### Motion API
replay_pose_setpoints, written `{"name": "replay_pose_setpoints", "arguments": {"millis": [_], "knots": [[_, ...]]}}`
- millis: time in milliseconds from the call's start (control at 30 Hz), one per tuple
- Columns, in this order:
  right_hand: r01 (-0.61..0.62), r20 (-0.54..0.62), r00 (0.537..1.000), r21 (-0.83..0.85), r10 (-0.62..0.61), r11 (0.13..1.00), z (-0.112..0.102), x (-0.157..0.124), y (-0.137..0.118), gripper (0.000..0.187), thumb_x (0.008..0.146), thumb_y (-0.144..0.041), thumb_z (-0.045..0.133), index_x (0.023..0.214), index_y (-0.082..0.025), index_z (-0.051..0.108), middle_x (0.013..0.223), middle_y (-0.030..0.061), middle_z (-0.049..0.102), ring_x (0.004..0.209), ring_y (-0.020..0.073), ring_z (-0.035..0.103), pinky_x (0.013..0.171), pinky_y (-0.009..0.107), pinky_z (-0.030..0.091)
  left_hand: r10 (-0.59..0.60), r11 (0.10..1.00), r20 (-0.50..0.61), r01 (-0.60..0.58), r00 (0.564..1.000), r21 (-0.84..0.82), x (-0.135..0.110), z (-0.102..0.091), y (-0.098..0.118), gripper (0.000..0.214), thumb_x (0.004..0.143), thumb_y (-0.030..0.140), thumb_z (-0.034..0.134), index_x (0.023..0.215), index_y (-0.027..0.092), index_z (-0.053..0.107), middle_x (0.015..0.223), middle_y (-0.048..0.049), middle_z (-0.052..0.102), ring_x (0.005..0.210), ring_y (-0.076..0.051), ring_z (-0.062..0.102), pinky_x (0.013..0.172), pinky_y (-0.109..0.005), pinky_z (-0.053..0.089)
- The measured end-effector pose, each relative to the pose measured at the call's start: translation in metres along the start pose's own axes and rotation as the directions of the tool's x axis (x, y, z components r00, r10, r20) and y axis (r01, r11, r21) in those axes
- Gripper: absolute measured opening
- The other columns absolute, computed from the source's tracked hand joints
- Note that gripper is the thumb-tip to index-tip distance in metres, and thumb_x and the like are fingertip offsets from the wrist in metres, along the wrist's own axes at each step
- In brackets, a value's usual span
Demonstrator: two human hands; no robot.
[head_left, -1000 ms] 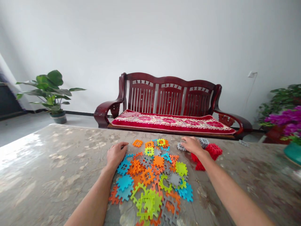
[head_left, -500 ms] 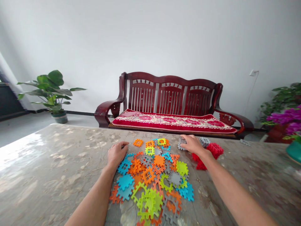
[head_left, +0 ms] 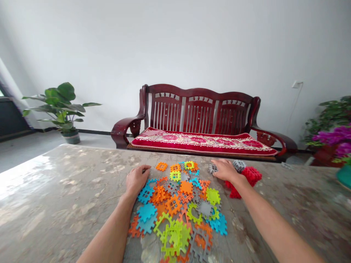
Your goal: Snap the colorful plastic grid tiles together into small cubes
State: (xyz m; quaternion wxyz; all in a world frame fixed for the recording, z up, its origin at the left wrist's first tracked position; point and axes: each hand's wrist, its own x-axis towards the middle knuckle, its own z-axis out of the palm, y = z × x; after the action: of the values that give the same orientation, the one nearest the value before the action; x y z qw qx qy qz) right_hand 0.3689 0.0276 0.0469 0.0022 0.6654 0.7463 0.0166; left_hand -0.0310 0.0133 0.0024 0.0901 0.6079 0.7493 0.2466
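Observation:
My left hand [head_left: 137,179] rests palm down on the table at the left edge of a pile of toothed plastic building tiles, fingers loosely apart and nothing in them. Close to it lie a blue window tile [head_left: 146,194] and an orange tile [head_left: 161,166]. At the pile's far right, my right hand [head_left: 224,169] has its thumb and fingers around a grey window tile [head_left: 212,168], which the hand partly covers. In the pile, orange, blue, lime-green and grey tiles overlap, among them a lime tile [head_left: 213,196] and a plain grey tile [head_left: 205,208].
Red joined tiles [head_left: 251,176] and a grey piece [head_left: 239,166] sit beside my right forearm. One grey tile [head_left: 286,166] lies farther right. A teal pot [head_left: 344,177] with purple flowers stands at the table's right edge. Beyond the table is a wooden bench [head_left: 199,109].
The grey tile at my right hand has shifted or tilted slightly, and less of it shows. My left hand stays in place. The whole view has drifted a little.

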Motion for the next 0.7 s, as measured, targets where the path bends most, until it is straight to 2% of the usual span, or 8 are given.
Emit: {"name": "replay_pose_setpoints", "arguments": {"millis": [167, 367, 600, 700], "knots": [[-0.007, 0.047, 0.999, -0.022, 0.008, 1.000, 0.001, 0.002, 0.003, 0.063, 0.066, -0.029, 0.066, 0.128, -0.023, 0.057, 0.128, 0.0127, 0.059, 0.125, 0.0299, 0.047, 0.104, 0.040, 0.028, -0.002, 1.000, 0.002, 0.002, 1.000, 0.001, -0.002, -0.003, 0.003, 0.034, 0.083, 0.035, 0.047, 0.105, 0.029, 0.071, 0.107, -0.0005, 0.074, 0.100, -0.023, 0.065, 0.084, -0.030, 0.047], [0.009, 0.066, 0.998, 0.007, -0.010, 1.000, 0.004, 0.007, 0.006, 0.066, 0.066, -0.026, 0.065, 0.130, -0.029, 0.054, 0.128, 0.0060, 0.060, 0.121, 0.0288, 0.048, 0.101, 0.039, 0.031, 0.005, 1.000, -0.006, -0.005, 1.000, 0.006, -0.001, -0.002, 0.002, 0.034, 0.083, 0.035, 0.047, 0.105, 0.029, 0.071, 0.107, -0.0011, 0.074, 0.100, -0.023, 0.065, 0.084, -0.030, 0.047], [0.037, 0.079, 0.996, 0.052, -0.041, 0.998, 0.000, 0.002, 0.002, 0.075, 0.062, -0.016, 0.062, 0.135, -0.025, 0.051, 0.134, 0.0101, 0.055, 0.123, 0.0317, 0.045, 0.100, 0.043, 0.033, 0.010, 1.000, -0.015, -0.010, 1.000, 0.010, 0.000, 0.000, 0.000, 0.033, 0.083, 0.035, 0.048, 0.105, 0.029, 0.071, 0.107, -0.0007, 0.074, 0.101, -0.022, 0.065, 0.085, -0.030, 0.047], [0.050, 0.046, 0.998, 0.062, -0.053, 0.997, -0.004, -0.003, -0.008, 0.077, 0.062, -0.012, 0.058, 0.138, -0.022, 0.047, 0.138, 0.0096, 0.052, 0.127, 0.0301, 0.042, 0.102, 0.042, 0.031, 0.012, 1.000, -0.014, -0.012, 1.000, 0.007, 0.000, 0.000, 0.000, 0.033, 0.083, 0.035, 0.047, 0.105, 0.029, 0.071, 0.106, -0.0014, 0.074, 0.100, -0.023, 0.065, 0.085, -0.031, 0.047]]}}
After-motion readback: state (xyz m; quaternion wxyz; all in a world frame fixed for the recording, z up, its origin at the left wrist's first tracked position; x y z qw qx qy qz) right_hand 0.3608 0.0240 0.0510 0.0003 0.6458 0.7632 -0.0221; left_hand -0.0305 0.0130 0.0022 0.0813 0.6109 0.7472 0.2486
